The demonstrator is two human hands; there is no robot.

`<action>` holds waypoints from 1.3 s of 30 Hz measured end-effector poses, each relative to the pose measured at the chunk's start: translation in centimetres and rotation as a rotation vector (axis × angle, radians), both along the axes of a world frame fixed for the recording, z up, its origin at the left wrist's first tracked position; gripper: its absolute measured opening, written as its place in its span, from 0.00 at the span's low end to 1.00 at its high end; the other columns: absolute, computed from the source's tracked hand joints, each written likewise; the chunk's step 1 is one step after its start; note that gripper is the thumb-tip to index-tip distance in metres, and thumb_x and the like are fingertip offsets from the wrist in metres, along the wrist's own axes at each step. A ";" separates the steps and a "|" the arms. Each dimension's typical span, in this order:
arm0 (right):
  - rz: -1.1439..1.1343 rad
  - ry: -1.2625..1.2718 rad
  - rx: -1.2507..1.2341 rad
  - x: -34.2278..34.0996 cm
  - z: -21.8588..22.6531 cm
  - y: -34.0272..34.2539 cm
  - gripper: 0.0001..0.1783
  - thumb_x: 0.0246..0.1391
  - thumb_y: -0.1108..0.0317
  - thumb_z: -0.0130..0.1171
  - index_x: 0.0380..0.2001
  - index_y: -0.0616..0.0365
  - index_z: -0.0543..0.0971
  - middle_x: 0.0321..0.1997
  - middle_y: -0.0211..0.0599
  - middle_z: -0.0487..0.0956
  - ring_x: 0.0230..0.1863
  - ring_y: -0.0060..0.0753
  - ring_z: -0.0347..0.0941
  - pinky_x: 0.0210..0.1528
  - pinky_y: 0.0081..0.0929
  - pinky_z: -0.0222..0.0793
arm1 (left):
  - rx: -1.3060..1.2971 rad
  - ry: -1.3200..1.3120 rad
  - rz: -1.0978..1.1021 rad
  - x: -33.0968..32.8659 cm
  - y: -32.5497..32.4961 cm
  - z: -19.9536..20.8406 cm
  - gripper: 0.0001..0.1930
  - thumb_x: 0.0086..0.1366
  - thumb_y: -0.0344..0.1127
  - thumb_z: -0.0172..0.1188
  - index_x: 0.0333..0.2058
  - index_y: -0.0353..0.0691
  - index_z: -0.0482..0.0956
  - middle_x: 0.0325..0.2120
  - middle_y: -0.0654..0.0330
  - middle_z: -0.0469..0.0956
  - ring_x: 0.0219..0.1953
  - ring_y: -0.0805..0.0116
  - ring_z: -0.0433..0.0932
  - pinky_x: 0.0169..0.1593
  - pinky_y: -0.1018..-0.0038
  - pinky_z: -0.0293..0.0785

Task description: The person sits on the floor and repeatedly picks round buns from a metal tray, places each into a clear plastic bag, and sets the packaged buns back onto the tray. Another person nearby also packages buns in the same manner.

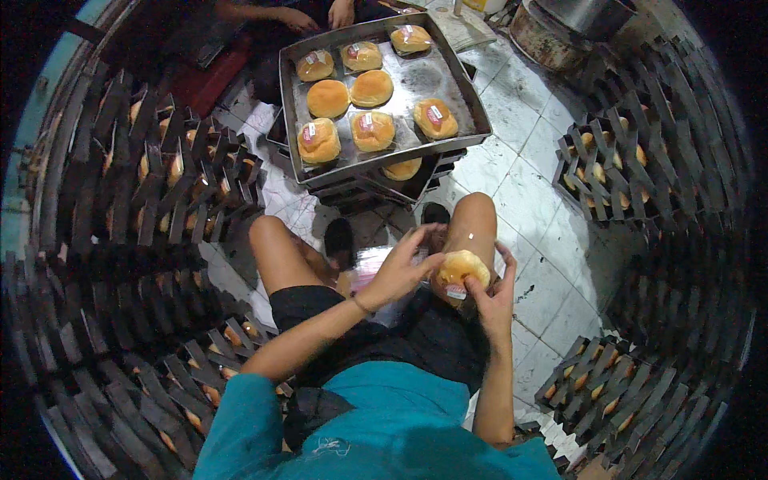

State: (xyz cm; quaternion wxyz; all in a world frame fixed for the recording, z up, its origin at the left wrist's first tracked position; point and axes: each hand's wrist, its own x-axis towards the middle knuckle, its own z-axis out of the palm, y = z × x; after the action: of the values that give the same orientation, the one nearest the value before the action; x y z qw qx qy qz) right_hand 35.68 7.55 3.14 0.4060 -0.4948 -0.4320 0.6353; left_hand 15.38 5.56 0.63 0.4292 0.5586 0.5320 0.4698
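Note:
A round golden bun (462, 270) is held above my right thigh, with a red and white label at its lower edge; clear film seems to be around it. My right hand (494, 298) grips its right side, thumb pressed on the front. My left hand (404, 270) is at the bun's left side with fingers stretched out, their tips blurred; whether it touches the bun is hard to tell. Shiny clear plastic with pink print (370, 268) lies between my legs, partly behind my left forearm.
Ahead stands a metal tray (416, 76) of buns, several wrapped and labelled, two plain (328, 98), atop more trays. Tall stacks of bun-filled trays rise on the left (160, 168) and right (608, 164). Another person's hands (340, 14) are beyond the tray. A large metal pot (552, 40) stands far right.

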 end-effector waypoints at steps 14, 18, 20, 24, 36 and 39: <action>-0.423 -0.234 0.249 1.8 -1.5 -2.4 0.18 0.71 0.70 0.48 0.57 0.70 0.75 0.57 0.51 0.80 0.58 0.39 0.76 0.61 0.33 0.69 | 0.075 0.030 -0.122 4.1 2.2 2.2 0.22 0.60 0.28 0.66 0.54 0.38 0.79 0.34 0.58 0.81 0.41 0.68 0.79 0.47 0.72 0.75; -0.394 -0.288 0.334 2.1 -1.5 -2.3 0.17 0.72 0.68 0.48 0.50 0.71 0.80 0.53 0.49 0.82 0.53 0.33 0.78 0.59 0.29 0.70 | 0.167 0.126 -0.079 4.5 2.3 2.1 0.14 0.62 0.28 0.65 0.47 0.35 0.80 0.31 0.58 0.81 0.38 0.70 0.79 0.44 0.73 0.75; -0.321 -0.397 0.302 2.2 -1.3 -1.9 0.17 0.72 0.68 0.49 0.49 0.71 0.81 0.50 0.47 0.84 0.51 0.30 0.78 0.58 0.27 0.70 | -0.083 0.033 0.060 4.7 2.2 2.2 0.10 0.65 0.28 0.63 0.44 0.34 0.79 0.32 0.58 0.82 0.37 0.72 0.80 0.43 0.74 0.76; -0.264 -0.418 0.218 2.7 0.1 -1.3 0.16 0.70 0.67 0.52 0.47 0.70 0.83 0.45 0.42 0.86 0.47 0.26 0.79 0.54 0.25 0.72 | -0.140 -0.189 0.093 4.8 1.9 3.3 0.06 0.69 0.28 0.59 0.39 0.30 0.78 0.36 0.58 0.83 0.38 0.74 0.81 0.42 0.75 0.78; -0.201 -0.640 0.823 2.5 3.0 -0.4 0.11 0.62 0.64 0.61 0.42 0.54 0.88 0.60 0.39 0.80 0.69 0.51 0.65 0.68 0.43 0.63 | 0.158 -0.123 0.107 2.7 2.7 4.5 0.04 0.65 0.21 0.56 0.38 0.32 0.77 0.36 0.52 0.85 0.41 0.66 0.84 0.51 0.70 0.78; -0.182 -0.813 0.831 2.7 1.9 1.8 0.11 0.62 0.65 0.60 0.41 0.53 0.89 0.62 0.38 0.78 0.67 0.50 0.67 0.68 0.42 0.63 | 0.117 -0.131 0.054 2.2 4.8 3.4 0.03 0.65 0.23 0.60 0.37 0.30 0.79 0.34 0.54 0.85 0.40 0.70 0.84 0.46 0.73 0.78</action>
State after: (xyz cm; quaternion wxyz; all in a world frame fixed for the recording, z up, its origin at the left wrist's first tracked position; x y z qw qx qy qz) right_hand 38.42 9.32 5.06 0.4205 -0.5332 -0.7217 0.1343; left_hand 17.57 10.36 4.00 0.4166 0.5364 0.4893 0.5470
